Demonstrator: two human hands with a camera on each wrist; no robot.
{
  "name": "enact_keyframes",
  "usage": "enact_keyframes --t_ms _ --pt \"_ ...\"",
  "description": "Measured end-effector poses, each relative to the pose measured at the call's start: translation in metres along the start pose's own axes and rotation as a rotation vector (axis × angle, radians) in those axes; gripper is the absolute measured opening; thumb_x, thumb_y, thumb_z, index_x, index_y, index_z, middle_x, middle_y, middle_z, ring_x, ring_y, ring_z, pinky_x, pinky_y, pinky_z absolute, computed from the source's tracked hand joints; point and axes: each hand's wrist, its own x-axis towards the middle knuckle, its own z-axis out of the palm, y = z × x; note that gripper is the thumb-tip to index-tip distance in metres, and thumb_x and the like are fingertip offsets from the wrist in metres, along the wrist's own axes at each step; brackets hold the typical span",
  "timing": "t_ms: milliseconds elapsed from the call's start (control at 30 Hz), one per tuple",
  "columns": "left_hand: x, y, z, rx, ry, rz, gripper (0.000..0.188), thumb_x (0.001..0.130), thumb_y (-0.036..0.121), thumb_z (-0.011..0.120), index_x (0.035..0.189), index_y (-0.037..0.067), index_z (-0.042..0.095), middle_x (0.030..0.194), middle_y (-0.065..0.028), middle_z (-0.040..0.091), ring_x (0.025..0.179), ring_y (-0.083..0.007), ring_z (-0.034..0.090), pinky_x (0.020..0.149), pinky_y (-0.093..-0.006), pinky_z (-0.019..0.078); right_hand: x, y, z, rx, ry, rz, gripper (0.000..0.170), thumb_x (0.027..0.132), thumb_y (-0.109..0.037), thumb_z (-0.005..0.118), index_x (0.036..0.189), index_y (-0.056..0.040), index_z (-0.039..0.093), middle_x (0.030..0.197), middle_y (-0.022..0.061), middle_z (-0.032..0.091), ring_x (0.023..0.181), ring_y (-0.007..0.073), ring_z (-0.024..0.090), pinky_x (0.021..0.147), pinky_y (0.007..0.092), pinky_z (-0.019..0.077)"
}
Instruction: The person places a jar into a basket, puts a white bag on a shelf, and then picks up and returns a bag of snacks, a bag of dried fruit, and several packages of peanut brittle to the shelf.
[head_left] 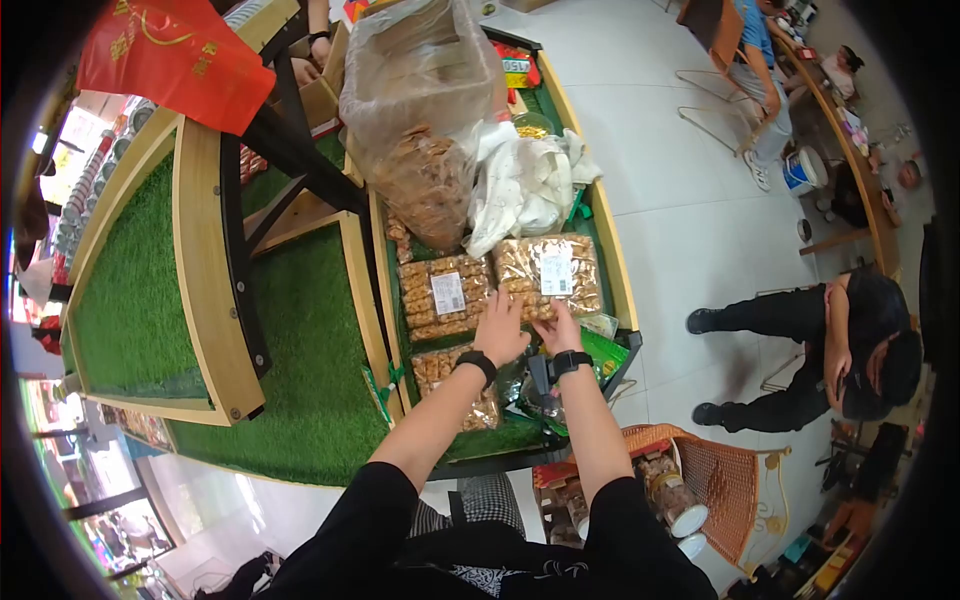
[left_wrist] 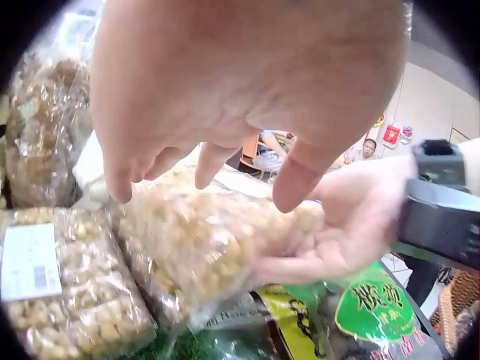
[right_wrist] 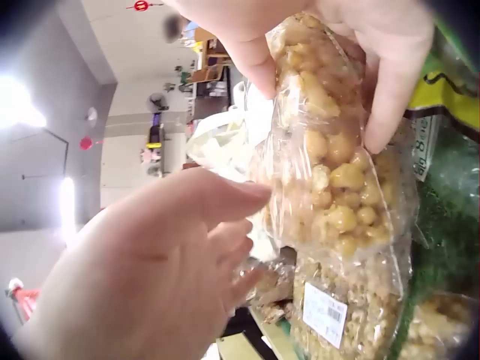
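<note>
A clear-wrapped pack of golden puffed snack pieces [head_left: 523, 268], with a white label, lies in the wooden-sided display bin. My right hand [head_left: 562, 330] pinches its near edge, thumb on one face and fingers on the other, as the right wrist view shows. In that view the pack [right_wrist: 341, 180] is tilted up on edge. My left hand [head_left: 502, 332] is at the pack's near left corner, fingers loosely spread, fingertips right at the wrap. Left of it lies a second labelled snack pack [head_left: 425, 312], with another pack [head_left: 432, 365] nearer me.
Beyond the packs sit a white plastic bag [head_left: 528, 190] and a large clear bag of brown pieces [head_left: 425, 170]. Green packets [head_left: 605, 355] lie by the bin's near right corner. A wicker basket [head_left: 715, 480] with jars stands near me. A person in black [head_left: 800, 310] sits at the right.
</note>
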Motion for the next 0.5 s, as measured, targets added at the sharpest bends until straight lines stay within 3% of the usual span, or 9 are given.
enact_keyframes --t_ms 33,100,200,300,367,433,500 --pt "-0.005 -0.003 0.005 0.011 -0.083 -0.006 0.062 0.066 0.019 0.057 0.122 0.002 0.035 0.131 -0.0274 0.02 0.118 -0.0394 0.028 0.095 -0.0423 0.0291 0.012 0.003 -0.001 -0.032 0.022 0.019 0.033 0.071 -0.022 0.065 0.094 -0.0055 0.047 0.081 0.0071 0.051 0.071 0.0208 0.053 0.065 0.0363 0.0488" --pt "-0.016 -0.01 0.012 -0.016 -0.073 0.014 0.065 0.066 0.018 0.056 0.125 0.003 0.032 0.131 -0.0275 0.02 0.118 -0.0393 0.028 0.095 -0.041 0.0304 0.024 0.003 -0.003 -0.113 0.035 -0.013 0.036 0.073 -0.024 0.065 0.095 -0.0039 0.047 0.086 0.0072 0.052 0.076 0.0221 0.054 0.067 0.0356 0.0482" --pt "-0.029 -0.01 0.008 -0.089 -0.167 -0.014 0.07 0.066 0.017 0.055 0.129 0.004 0.026 0.132 -0.0274 0.019 0.122 -0.0376 0.024 0.095 -0.039 0.0317 0.021 -0.004 -0.005 -0.156 -0.03 -0.023 0.043 0.073 -0.025 0.065 0.103 -0.0014 0.046 0.095 0.0099 0.051 0.082 0.0251 0.054 0.071 0.036 0.0478" --pt "-0.042 -0.008 0.003 -0.092 -0.203 -0.05 0.07 0.067 0.017 0.055 0.129 0.003 0.025 0.132 -0.0277 0.019 0.122 -0.0377 0.023 0.096 -0.0392 0.031 0.013 -0.007 0.001 -0.278 0.016 0.019 0.05 0.074 -0.027 0.064 0.11 0.0014 0.044 0.11 0.0138 0.045 0.095 0.0295 0.05 0.079 0.0393 0.0451" --pt "-0.059 -0.006 -0.004 -0.165 -0.186 -0.052 0.067 0.068 0.018 0.054 0.127 0.001 0.027 0.131 -0.0289 0.019 0.122 -0.0389 0.022 0.097 -0.0397 0.0287 0.001 -0.005 0.011 -0.414 0.123 -0.003 0.062 0.074 -0.029 0.063 0.12 0.0024 0.035 0.12 0.0165 0.036 0.105 0.0327 0.042 0.085 0.0444 0.0405" --pt "-0.083 -0.008 -0.01 -0.251 -0.131 -0.016 0.067 0.069 0.018 0.054 0.127 0.001 0.027 0.13 -0.0305 0.02 0.122 -0.04 0.022 0.098 -0.0396 0.0267 -0.01 0.004 0.009 -0.428 0.123 -0.073 0.081 0.071 -0.038 0.063 0.127 0.0023 0.019 0.115 0.0161 0.037 0.103 0.0278 0.039 0.083 0.0457 0.0373" --pt "-0.112 -0.012 -0.019 -0.342 -0.038 0.021 0.064 0.07 0.019 0.053 0.126 0.001 0.028 0.129 -0.0306 0.022 0.121 -0.0392 0.025 0.099 -0.038 0.0254 -0.036 0.012 0.016 -0.43 0.148 -0.134 0.074 0.07 -0.038 0.061 0.122 0.0002 0.025 0.11 0.0136 0.038 0.098 0.0242 0.038 0.079 0.0435 0.0376"
